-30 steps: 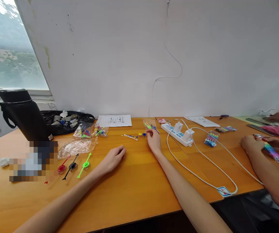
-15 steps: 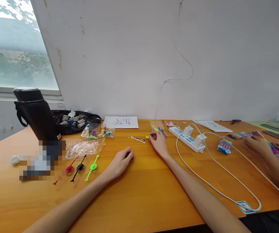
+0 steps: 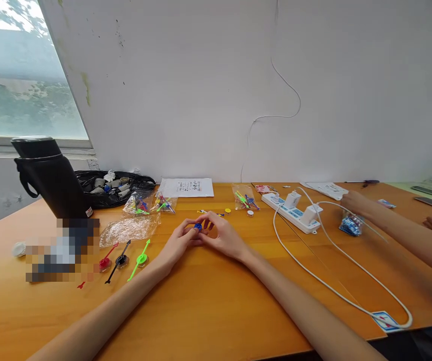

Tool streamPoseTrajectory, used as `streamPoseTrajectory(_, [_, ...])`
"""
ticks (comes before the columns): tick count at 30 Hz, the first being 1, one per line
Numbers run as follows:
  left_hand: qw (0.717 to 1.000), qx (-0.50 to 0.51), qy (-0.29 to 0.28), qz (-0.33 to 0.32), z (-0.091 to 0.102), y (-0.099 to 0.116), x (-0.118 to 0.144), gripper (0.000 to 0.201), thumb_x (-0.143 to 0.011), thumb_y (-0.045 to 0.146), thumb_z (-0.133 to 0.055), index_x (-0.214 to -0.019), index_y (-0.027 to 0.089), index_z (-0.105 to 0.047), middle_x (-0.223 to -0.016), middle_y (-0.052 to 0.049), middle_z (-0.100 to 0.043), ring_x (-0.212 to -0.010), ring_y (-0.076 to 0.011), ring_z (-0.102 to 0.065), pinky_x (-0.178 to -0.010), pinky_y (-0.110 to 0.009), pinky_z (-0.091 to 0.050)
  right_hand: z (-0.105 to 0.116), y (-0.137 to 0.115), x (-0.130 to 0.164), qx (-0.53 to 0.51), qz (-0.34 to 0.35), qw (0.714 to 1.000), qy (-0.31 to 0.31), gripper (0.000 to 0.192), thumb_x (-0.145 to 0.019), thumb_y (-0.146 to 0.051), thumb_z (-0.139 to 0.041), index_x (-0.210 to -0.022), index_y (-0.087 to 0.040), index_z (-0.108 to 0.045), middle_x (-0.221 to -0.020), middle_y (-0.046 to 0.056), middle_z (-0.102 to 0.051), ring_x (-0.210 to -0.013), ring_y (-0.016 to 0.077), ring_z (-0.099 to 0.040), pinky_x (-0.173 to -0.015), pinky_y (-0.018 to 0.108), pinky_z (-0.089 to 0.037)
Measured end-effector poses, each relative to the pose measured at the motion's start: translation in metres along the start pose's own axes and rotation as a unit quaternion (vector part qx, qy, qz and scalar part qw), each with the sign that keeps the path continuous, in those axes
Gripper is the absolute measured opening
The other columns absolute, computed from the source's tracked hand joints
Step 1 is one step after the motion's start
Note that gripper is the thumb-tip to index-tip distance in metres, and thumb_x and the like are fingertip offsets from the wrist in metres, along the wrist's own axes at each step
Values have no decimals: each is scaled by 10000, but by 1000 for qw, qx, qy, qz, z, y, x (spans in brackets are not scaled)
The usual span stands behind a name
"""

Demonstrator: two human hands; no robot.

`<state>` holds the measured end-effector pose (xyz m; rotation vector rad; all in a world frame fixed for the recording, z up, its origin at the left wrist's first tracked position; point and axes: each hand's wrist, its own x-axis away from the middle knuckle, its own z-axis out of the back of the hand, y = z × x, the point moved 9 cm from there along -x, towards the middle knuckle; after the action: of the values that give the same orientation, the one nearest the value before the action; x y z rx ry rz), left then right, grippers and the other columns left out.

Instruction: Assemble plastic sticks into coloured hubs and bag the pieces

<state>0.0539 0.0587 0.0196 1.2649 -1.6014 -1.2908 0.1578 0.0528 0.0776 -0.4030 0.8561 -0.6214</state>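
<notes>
Head view: over a wooden table (image 3: 208, 311), the left hand (image 3: 178, 243) and right hand (image 3: 225, 239) meet, fingertips narrowed around a small round blue piece (image 3: 198, 227) held between them. A red spinner (image 3: 105, 263), black spinner (image 3: 121, 260) and green spinner (image 3: 141, 258) stand near the left forearm. The step appears to be two-handed handling of the piece; the next move calls for fine, steady fingertip control.

a black flask (image 3: 50, 180) stands at left, a white power strip (image 3: 294, 214) at right.
</notes>
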Motion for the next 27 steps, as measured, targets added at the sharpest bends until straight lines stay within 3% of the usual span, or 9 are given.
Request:
streamPoseTrajectory(2, [1000, 4, 3, 1, 1, -2, 0, 370, -820, 380, -677, -1090, 172, -531, -973, -74, -730, -882, -191, -714, -941, -375, -529, 6, 8, 0, 8, -1, 1000, 6, 346, -868, -244, -659, -1203, -243, -572, -1151, 45, -622, -998, 176, -589, -903, 324, -477])
streamPoseTrajectory(5, [1000, -1, -15, 4, -1, -7, -3, 402, -805, 415, -694, -1071, 157, -539, -954, -91, -731, -860, -206, -722, -918, -386, -539, 31, 38, 3, 70, -28, 995, 61, 259, -914, -232, -578, -1172, -230, -602, -1144, 62, -602, -1024, 188, -579, -926, 345, -468])
streamPoseTrajectory(8, [999, -19, -38, 4, -3, -10, -5, 407, -810, 435, -690, -1062, 153, -539, -954, -103, -731, -843, -200, -717, -877, -371, -549, 61, 71, 10, 185, -71, 972, 128, 179, -922, -200, -543, -1057, -205, -660, -1078, 79, -588, -1070, 221, -559, -967, 383, -443])
streamPoseTrajectory(10, [998, -33, -50, 7, -5, -12, -6, 402, -816, 441, -681, -1058, 154, -537, -949, -103, -732, -817, -186, -709, -850, -358, -551, 71, 87, 15, 245, -97, 955, 134, 161, -916, -207, -561, -1017, -198, -686, -1042, 83, -589, -1078, 238, -552, -962, 394, -441])
streamPoseTrajectory(18, [997, -65, -51, 4, -11, -8, -3, 367, -821, 429, -655, -1035, 157, -534, -912, -97, -730, -776, -168, -688, -811, -334, -540, 54, 92, 5, 378, -97, 919, 53, 168, -936, -220, -582, -959, -208, -748, -955, 80, -625, -1004, 248, -548, -944, 391, -421])
streamPoseTrajectory(27, [996, -73, -52, 8, -15, -3, 0, 343, -840, 423, -626, -1029, 156, -525, -902, -95, -718, -756, -162, -677, -786, -322, -529, 47, 91, 2, 419, -87, 903, 29, 169, -949, -263, -580, -937, -199, -735, -942, 76, -649, -982, 253, -545, -901, 388, -413])
